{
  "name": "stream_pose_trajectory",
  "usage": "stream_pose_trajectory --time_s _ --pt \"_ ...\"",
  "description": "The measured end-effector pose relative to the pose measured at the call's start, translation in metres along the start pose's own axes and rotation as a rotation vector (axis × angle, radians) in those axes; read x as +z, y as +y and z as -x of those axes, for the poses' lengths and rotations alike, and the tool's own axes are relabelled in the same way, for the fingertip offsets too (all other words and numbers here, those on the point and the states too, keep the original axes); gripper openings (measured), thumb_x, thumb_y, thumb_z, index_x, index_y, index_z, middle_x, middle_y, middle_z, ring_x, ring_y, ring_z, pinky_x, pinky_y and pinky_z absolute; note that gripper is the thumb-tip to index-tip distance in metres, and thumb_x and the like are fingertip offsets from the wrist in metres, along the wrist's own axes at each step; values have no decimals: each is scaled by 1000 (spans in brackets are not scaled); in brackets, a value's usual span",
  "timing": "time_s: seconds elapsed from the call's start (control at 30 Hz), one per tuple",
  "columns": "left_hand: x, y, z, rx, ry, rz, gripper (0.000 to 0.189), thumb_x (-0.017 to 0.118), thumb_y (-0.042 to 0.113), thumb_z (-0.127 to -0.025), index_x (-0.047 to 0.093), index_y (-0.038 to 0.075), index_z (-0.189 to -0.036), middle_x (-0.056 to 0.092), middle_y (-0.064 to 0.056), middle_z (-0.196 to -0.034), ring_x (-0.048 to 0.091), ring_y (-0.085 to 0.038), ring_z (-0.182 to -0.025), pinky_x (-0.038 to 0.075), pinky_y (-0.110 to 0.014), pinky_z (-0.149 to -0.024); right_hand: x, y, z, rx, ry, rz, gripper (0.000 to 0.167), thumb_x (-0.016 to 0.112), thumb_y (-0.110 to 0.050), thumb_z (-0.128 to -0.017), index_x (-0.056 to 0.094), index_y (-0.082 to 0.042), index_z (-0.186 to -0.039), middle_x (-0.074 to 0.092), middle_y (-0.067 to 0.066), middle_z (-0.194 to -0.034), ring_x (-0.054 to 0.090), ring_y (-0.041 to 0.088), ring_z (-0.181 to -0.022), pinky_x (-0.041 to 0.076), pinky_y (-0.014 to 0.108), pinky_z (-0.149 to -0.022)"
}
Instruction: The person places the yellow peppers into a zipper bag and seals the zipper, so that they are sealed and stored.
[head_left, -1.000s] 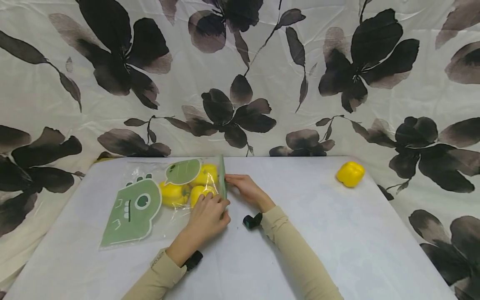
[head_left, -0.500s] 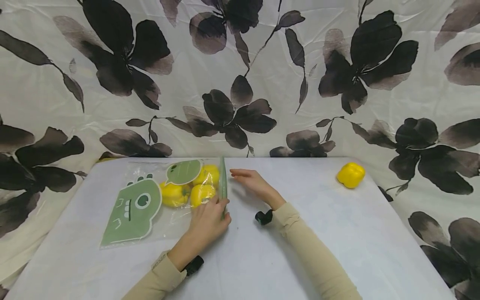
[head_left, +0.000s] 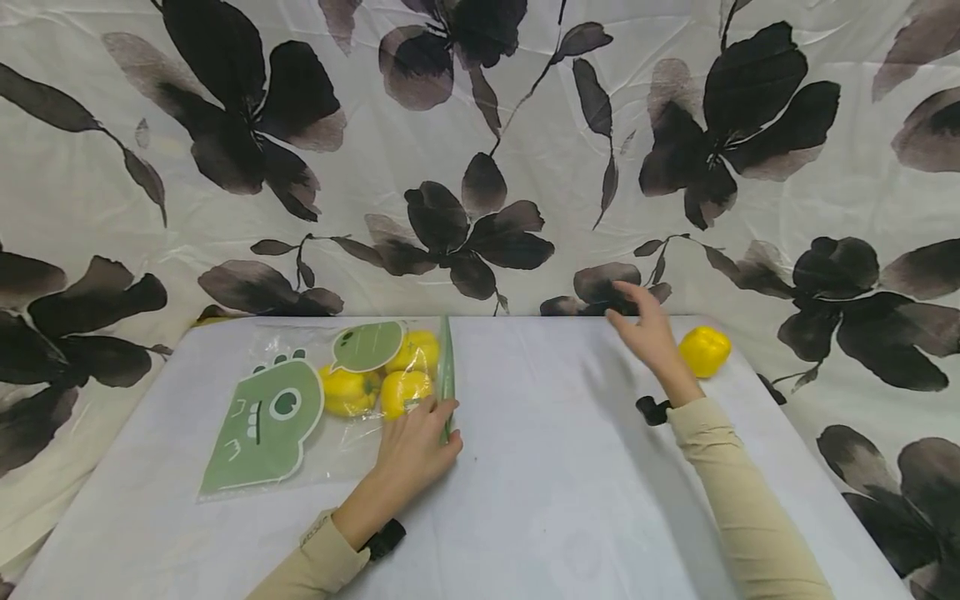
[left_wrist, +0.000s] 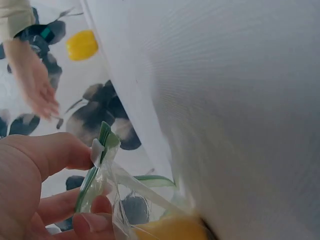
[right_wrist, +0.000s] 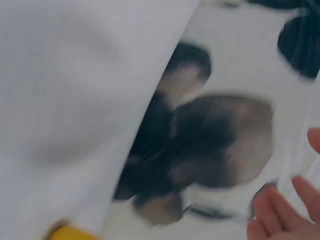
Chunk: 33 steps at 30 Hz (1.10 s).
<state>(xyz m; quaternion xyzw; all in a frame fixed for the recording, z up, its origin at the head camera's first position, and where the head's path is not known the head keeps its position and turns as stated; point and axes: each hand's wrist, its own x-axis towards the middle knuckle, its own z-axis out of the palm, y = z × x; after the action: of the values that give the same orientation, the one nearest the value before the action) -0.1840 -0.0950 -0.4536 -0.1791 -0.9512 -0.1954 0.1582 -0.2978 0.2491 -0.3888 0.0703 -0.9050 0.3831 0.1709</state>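
A clear zip bag (head_left: pixel 262 433) with a green cartoon print lies flat at the left of the table, its green zip edge toward the right. Inside it show three yellow bell peppers (head_left: pixel 349 392). My left hand (head_left: pixel 414 443) pinches the near end of that edge. In the left wrist view its thumb is at a white zip slider (left_wrist: pixel 97 153) and the bag's mouth gapes. My right hand (head_left: pixel 651 335) is in the air with fingers apart, holding nothing. Just right of it, a loose yellow bell pepper (head_left: pixel 705 352) rests near the table's right edge.
A white cloth covers the table (head_left: pixel 525 517). Directly behind it hangs a white curtain (head_left: pixel 585 167) with dark flower prints. Each wrist wears a small black camera (head_left: pixel 654 410).
My right hand has left the bag's zip edge and travelled right, toward the loose bell pepper. The left hand has stayed at the zip edge, shifting only slightly.
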Motion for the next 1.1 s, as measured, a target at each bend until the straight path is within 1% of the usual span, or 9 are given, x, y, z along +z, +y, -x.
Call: stream_pose_trajectory --time_s 0.07,0.13,0.2,0.27,0.37,0.5,0.6,0.7,1.1 --pt "0 0 0 6 5 4 32 75 15 -78 71 7 -109 65 -11 -93 52 -20 -53 40 -31 -48 -16 17 1 139 168 -21 59 64 -11 -93 41 0 -146 40 22 -148 36 39 -135 28 51 -111" --pt "1 -1 1 10 7 11 32 75 14 -78 71 7 -108 65 -11 -92 51 -20 -53 40 -31 -48 -29 36 4 319 322 -113 70 68 -15 -90 33 -5 -150 32 17 -153 29 34 -139 24 45 -114" --pt "0 -1 1 11 9 17 31 75 14 -77 71 7 -108 65 -11 -92 51 -20 -53 40 -31 -48 -38 53 9 517 430 -212 83 71 -22 -88 22 -13 -155 20 10 -159 19 28 -144 18 39 -117" --pt "0 -1 1 14 8 21 31 75 14 -77 71 7 -107 65 -11 -93 51 -19 -53 40 -31 -48 -44 72 16 676 481 -285 94 73 -28 -86 11 -20 -157 9 5 -161 10 24 -147 11 35 -119" --pt "0 -2 1 20 6 24 31 75 14 -78 71 7 -107 66 -11 -93 52 -19 -54 41 -31 -48 -48 95 25 805 449 -342 103 73 -30 -86 -1 -25 -157 -3 2 -164 1 22 -150 5 35 -119" --pt "1 -3 2 25 6 26 31 76 14 -77 71 7 -107 66 -12 -95 53 -20 -55 42 -31 -48 -48 117 33 832 339 -459 105 72 -23 -88 -8 -26 -158 -9 3 -165 -3 23 -151 6 37 -119" --pt "1 -3 2 26 9 30 31 76 14 -77 71 6 -107 66 -12 -95 53 -20 -55 42 -31 -48 -46 126 36 843 243 -497 103 72 -19 -88 -3 -22 -159 0 5 -165 8 25 -150 15 40 -119" --pt "1 -1 4 22 9 28 31 75 15 -77 71 7 -107 67 -12 -95 53 -19 -55 41 -31 -48 -44 130 38 842 196 -455 99 73 -21 -88 5 -16 -159 12 9 -162 21 29 -144 25 45 -115" --pt "0 7 10 6 10 32 32 76 15 -78 71 6 -108 66 -11 -93 50 -17 -55 41 -29 -48 -42 125 42 813 232 -430 100 77 -27 -85 8 -15 -158 17 11 -160 24 29 -141 25 42 -115"
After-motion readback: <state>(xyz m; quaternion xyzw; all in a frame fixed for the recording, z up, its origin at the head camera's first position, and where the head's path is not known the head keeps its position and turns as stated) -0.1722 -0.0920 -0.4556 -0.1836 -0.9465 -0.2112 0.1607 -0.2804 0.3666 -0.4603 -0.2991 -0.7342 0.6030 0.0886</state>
